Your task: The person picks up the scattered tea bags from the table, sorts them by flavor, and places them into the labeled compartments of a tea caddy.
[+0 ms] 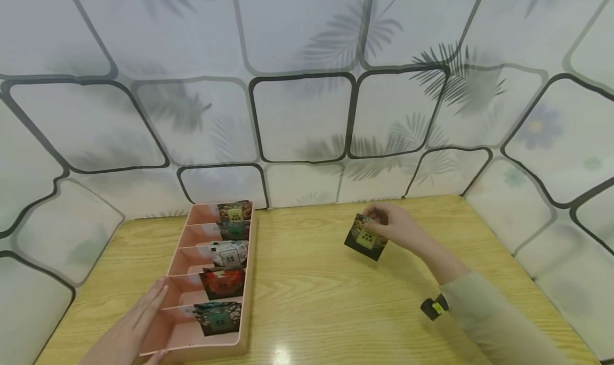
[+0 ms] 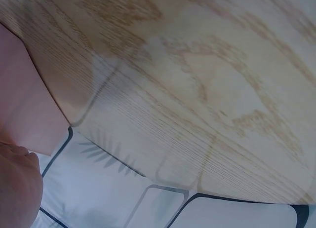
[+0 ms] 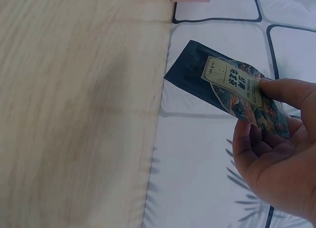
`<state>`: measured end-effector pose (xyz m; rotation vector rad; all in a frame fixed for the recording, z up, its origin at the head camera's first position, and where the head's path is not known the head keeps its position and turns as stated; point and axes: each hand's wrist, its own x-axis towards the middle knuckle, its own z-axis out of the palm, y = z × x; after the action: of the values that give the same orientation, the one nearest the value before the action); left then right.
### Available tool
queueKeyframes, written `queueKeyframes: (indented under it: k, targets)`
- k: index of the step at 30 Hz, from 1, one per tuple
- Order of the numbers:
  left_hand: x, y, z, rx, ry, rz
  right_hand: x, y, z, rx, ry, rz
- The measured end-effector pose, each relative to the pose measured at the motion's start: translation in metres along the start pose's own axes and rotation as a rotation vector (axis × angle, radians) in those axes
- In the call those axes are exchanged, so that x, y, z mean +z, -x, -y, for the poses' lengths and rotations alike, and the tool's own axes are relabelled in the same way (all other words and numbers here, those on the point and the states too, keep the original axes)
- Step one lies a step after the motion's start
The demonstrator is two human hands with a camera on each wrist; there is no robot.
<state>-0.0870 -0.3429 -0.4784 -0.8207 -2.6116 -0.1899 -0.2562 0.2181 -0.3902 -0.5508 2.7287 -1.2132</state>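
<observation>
My right hand pinches a dark sachet with a pale yellow label, thumb on its printed front. The right wrist view shows the same sachet tilted, held at one end above the table. At the left stands a pink divided box with a row of compartments, each with printed packets inside. My left hand rests against the box's left side, its fingers lying along the edge. Only part of that hand shows in the left wrist view, against the pink wall.
Beside the right sleeve there is a small black item with a yellow patch, its kind unclear. The wooden table ends at a patterned backdrop that rises behind and on both sides.
</observation>
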Motion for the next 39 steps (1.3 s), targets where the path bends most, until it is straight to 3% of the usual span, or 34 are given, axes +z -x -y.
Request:
queueKeyframes:
  k: [15, 33, 39]
  targets:
    - [-0.001, -0.002, -0.003, -0.048, -0.021, 0.029, 0.023, -0.046, 0.038, -0.036, -0.097, 0.037]
    - [-0.001, -0.001, -0.002, -0.029, -0.001, 0.019, 0.049, -0.102, 0.088, -0.155, -0.015, 0.041]
    - [-0.001, -0.001, -0.002, -0.052, -0.010, 0.035, 0.062, -0.118, 0.111, -0.173, -0.001, 0.036]
